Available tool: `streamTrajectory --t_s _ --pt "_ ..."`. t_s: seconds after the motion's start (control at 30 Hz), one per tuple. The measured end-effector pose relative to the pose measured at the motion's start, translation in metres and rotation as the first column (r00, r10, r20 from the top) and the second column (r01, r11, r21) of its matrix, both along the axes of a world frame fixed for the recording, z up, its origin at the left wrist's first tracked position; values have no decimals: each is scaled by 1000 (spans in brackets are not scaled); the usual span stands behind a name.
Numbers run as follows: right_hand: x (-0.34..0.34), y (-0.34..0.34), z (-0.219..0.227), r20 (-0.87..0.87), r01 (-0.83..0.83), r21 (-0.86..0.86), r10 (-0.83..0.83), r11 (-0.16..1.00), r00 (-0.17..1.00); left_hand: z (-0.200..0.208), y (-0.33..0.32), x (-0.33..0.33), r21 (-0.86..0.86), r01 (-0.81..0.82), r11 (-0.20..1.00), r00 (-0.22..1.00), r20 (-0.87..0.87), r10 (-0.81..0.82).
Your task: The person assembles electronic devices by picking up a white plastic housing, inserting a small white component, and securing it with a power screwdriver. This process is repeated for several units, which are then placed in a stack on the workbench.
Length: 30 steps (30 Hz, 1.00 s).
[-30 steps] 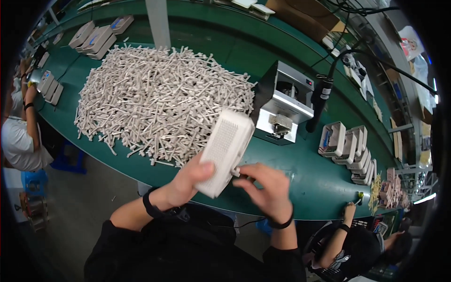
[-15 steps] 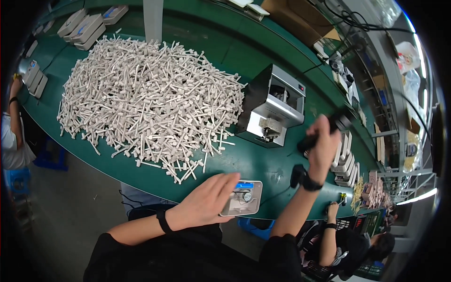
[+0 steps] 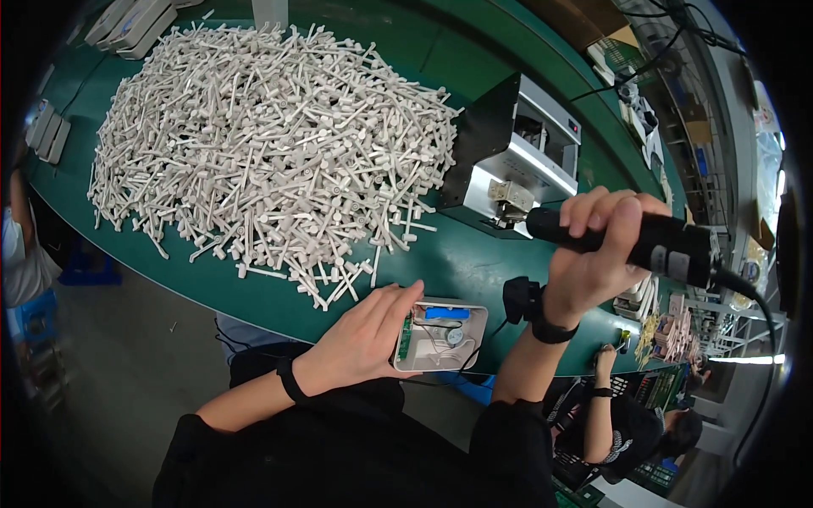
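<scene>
A black corded electric screwdriver (image 3: 673, 247) is gripped in my right hand (image 3: 597, 254), fingers wrapped round its body. Its narrow end points left, right at the metal outlet (image 3: 511, 200) of a black and silver screw feeder (image 3: 483, 152); whether the bit touches it I cannot tell. At the table's near edge my left hand (image 3: 360, 334) holds an open pale plastic housing (image 3: 409, 366) by its left side. Inside the housing lie a blue battery (image 3: 446, 313), a small round metal part (image 3: 455, 337), thin wires and a green circuit board (image 3: 406, 339).
A wide heap of white plastic stick-like parts (image 3: 271, 152) covers the left of the green table (image 3: 466, 264). More pale housings (image 3: 140, 30) stand at the far left, others (image 3: 639, 298) beyond my right wrist. A co-worker's arm (image 3: 600, 415) works at right; another person (image 3: 25, 245) sits left.
My right hand has lifted the screwdriver and swung it round so its narrow end meets the feeder's front. My left hand stays at the housing; the view has shifted.
</scene>
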State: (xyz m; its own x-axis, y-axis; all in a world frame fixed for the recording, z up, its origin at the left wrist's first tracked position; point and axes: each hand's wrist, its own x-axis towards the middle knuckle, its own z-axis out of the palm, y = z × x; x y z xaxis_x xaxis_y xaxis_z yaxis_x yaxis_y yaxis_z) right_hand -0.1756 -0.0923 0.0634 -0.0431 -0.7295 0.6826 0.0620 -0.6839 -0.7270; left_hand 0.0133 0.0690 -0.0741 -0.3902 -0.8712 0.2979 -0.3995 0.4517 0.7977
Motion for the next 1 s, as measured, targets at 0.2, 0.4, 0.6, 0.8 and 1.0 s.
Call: streamTrajectory --t_s 0.2,0.4,0.6,0.8,1.0 --pt "-4 14 -1 25 17 63 -18 998 1000 -1 0 0 8 -21 1000 1000 19 21" --pt "1 89 1 232 -346 43 327 937 916 -3 0 1 52 -24 998 999 -29 26" --pt "16 110 -32 15 -427 111 428 897 904 2 -1 0 140 -16 990 999 -34 21" --pt "22 116 -40 -46 -340 133 349 931 936 1 0 0 183 -8 983 999 -42 16" --pt "25 116 -50 -19 -291 162 297 943 955 0 -1 0 83 -30 996 999 -17 31"
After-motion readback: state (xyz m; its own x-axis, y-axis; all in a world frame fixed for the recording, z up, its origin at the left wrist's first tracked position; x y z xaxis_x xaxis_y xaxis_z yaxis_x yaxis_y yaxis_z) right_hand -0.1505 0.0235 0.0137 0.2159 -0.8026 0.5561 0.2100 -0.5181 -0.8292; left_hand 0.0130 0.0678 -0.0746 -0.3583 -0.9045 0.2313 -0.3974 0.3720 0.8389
